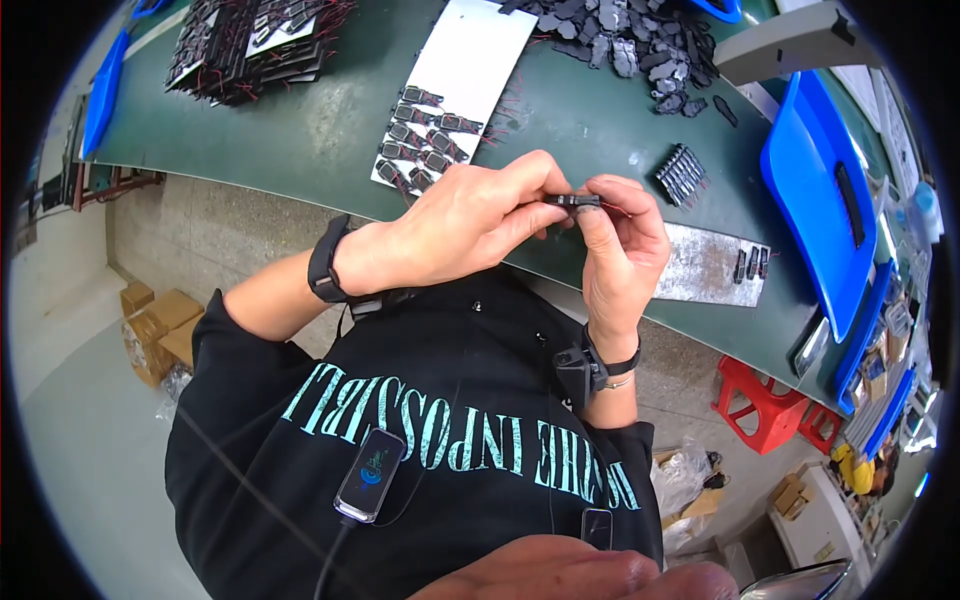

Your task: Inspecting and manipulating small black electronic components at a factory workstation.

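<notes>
Between my two hands, over the table's near edge, is a small black speaker module [574, 200] with thin red wires trailing to the right. My left hand [470, 215] pinches its left end between thumb and fingers. The thumb and curled fingers of my right hand [622, 250] close on its right end. Just beyond my left hand, a white board [465, 55] carries several similar modules [422, 135] with red wires. Right of my hands, a row of small dark parts [682, 174] lies on the table. A metal plate [705, 268] beside my right hand bears three small black pieces [752, 264].
A stack of loaded boards [250, 50] stands at the far left of the green table [330, 140]. Loose black pieces [625, 45] are heaped at the back. A blue tray [815, 190] borders the right side. Below are a red stool [760, 405] and cardboard boxes [160, 330].
</notes>
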{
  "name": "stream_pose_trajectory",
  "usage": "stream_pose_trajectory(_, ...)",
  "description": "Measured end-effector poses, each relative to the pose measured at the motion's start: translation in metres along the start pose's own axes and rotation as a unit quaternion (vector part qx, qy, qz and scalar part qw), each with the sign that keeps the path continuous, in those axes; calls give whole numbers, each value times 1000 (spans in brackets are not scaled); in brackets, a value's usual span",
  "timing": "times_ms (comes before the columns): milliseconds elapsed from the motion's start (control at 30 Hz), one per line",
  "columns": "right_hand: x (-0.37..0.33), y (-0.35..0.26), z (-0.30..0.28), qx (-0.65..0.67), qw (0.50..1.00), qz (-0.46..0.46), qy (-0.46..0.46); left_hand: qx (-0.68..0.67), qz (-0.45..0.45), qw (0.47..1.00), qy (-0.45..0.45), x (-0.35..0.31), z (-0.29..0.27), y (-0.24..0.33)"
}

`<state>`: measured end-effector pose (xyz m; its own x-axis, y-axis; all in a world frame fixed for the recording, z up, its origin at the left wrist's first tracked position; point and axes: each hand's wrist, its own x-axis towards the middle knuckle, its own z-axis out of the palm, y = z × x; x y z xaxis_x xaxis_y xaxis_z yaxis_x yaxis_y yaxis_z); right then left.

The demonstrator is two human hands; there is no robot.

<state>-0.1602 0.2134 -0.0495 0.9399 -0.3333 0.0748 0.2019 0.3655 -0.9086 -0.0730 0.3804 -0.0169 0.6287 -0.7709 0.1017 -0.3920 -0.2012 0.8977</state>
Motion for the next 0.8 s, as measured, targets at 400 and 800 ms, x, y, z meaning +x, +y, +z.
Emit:
stream_pose_trajectory(400, -6, -3, -2, -84, 996, -26, -35, 38, 7, 999, -13, 0, 2, -3)
stream_pose_trajectory(800, -11, -2, -1, -125, 992, -4, -32, 208, 108, 972, -27, -2, -3, -9)
